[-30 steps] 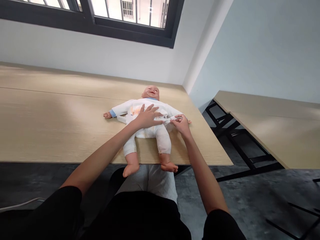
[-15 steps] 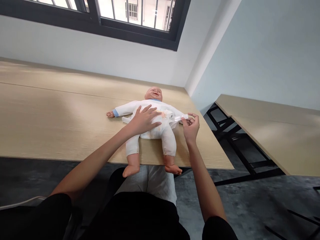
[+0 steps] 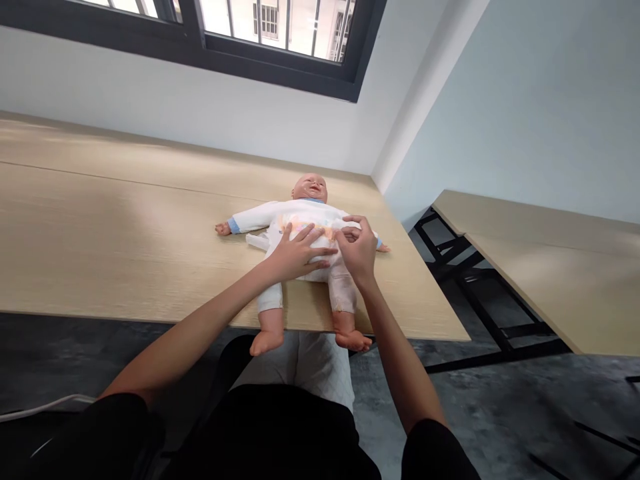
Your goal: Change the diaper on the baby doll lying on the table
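A baby doll (image 3: 250,217) in a white suit with blue cuffs lies on its back, its feet past the table's front edge. Around its hips is a white diaper (image 3: 295,222) with a coloured print along the waist. My left hand (image 3: 296,255) lies with fingers spread over the diaper's front. Close beside it, my right hand (image 3: 357,247) pinches at the waistband's right side, where the fingers cover most of the diaper tab. On the left, the other diaper tab (image 3: 257,240) sticks out loose over the table.
The doll rests on a pale wooden table (image 3: 125,253) against a wall with a dark-framed window (image 3: 280,67). To the right, across a gap, stands a second table (image 3: 550,267) with black metal legs. A white cable (image 3: 50,403) runs at lower left.
My right hand has brought the right diaper tab inward from the side to the front of the waistband. My left hand stays on the diaper, slightly lower and further right.
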Demonstrator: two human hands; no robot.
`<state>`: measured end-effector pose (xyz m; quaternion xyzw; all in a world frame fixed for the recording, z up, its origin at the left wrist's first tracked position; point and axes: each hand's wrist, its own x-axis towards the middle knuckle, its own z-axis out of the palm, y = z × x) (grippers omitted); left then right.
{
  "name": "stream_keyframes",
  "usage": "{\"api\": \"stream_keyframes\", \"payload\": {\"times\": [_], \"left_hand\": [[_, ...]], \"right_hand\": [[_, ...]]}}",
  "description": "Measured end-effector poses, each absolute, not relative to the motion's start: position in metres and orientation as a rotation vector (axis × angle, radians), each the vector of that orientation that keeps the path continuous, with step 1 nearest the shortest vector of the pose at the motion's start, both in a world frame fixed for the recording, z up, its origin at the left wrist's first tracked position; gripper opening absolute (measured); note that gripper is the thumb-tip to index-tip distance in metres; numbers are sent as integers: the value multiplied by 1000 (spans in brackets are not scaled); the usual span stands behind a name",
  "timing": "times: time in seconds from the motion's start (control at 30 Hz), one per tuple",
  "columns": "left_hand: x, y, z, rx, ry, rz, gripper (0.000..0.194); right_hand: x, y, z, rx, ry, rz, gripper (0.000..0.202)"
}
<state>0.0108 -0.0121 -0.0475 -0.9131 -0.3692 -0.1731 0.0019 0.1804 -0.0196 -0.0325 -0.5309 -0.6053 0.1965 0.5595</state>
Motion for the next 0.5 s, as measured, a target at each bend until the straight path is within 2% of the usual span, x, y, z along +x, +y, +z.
{"api": "stream_keyframes", "payload": {"times": [0.17,0.33,0.5], "left_hand": [[9,-13,-45,-2912,-1155,-551,32],[1,-11,-46,-3010,-1186,-668,27],[-9,-11,-49,-3105,-1121,-930,24]], "right_hand": [[166,-19,-36,-1343,-1557,490,19],[167,-34,-44,-1293,-1727,541,33],[165,-46,-52,-1252,-1906,467,42]]}}
